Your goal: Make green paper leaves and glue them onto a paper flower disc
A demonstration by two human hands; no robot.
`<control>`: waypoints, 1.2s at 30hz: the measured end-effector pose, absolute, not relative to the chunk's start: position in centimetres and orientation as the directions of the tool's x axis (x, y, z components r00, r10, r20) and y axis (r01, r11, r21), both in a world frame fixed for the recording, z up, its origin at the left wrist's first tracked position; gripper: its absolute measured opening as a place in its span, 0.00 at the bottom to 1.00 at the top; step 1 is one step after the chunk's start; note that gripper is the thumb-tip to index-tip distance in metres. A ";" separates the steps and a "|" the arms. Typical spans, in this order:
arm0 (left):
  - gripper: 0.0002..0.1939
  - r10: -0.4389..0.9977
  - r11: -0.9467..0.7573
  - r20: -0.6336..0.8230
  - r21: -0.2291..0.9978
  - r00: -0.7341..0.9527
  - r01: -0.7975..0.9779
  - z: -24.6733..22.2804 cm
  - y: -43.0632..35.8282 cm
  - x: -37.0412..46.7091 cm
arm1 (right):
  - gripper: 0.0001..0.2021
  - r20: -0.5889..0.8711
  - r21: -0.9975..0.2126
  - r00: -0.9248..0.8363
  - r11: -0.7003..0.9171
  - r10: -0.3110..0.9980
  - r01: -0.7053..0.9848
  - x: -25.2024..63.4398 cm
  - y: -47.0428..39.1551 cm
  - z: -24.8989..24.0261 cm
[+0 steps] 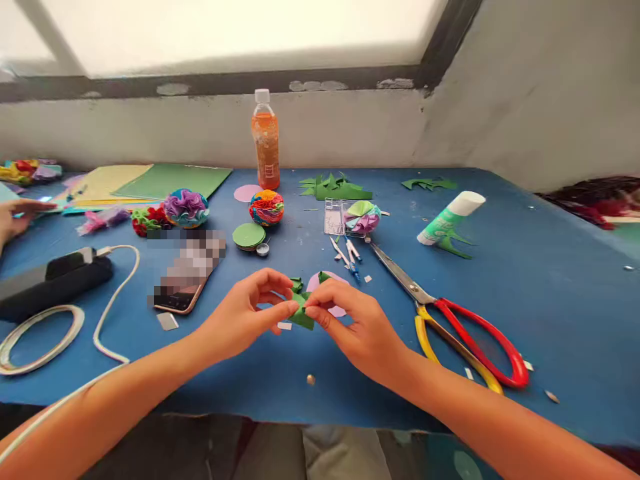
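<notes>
Between my two hands is a small piece of green paper (303, 319), its edge pinched from both sides. My left hand (253, 307) grips it by thumb and fingers. My right hand (353, 320) pinches its other edge, the fingertips close to those of the left. Behind the fingers a pale purple paper circle (316, 283) lies on the blue table (240, 383), partly hidden by my right hand. Small curled bits of green paper show beside it. To the right lie large scissors (425, 300) with red and yellow handles.
A phone (193, 273), a white cable (115, 327) and a dark pouch (55, 280) lie left. Behind stand crumpled-paper balls (267, 207), green discs (249, 235), a compass (345, 257), an orange drink bottle (266, 150) and a glue stick (450, 217). Another person's hand (17, 217) reaches in at far left.
</notes>
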State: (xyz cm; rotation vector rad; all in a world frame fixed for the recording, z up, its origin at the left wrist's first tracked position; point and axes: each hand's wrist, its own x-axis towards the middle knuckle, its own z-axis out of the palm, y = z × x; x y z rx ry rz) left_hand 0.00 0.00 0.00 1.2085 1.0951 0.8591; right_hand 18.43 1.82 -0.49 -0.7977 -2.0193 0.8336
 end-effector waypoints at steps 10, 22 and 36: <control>0.14 0.854 0.273 -0.307 0.952 0.420 0.140 -0.9 0.5 -0.1 | 0.05 -0.056 -0.915 -0.605 0.202 0.794 0.350 18.6 1.8 -0.2; 0.06 0.904 -0.184 -0.128 0.744 0.407 0.642 -1.8 -0.5 0.0 | 0.08 -0.037 -0.616 -0.673 0.513 0.739 0.598 18.7 1.9 -1.8; 0.07 0.890 -0.264 -0.147 0.604 0.431 0.752 -1.4 -0.8 0.0 | 0.05 -0.029 -0.480 -0.851 0.739 0.525 0.472 19.3 3.6 -1.7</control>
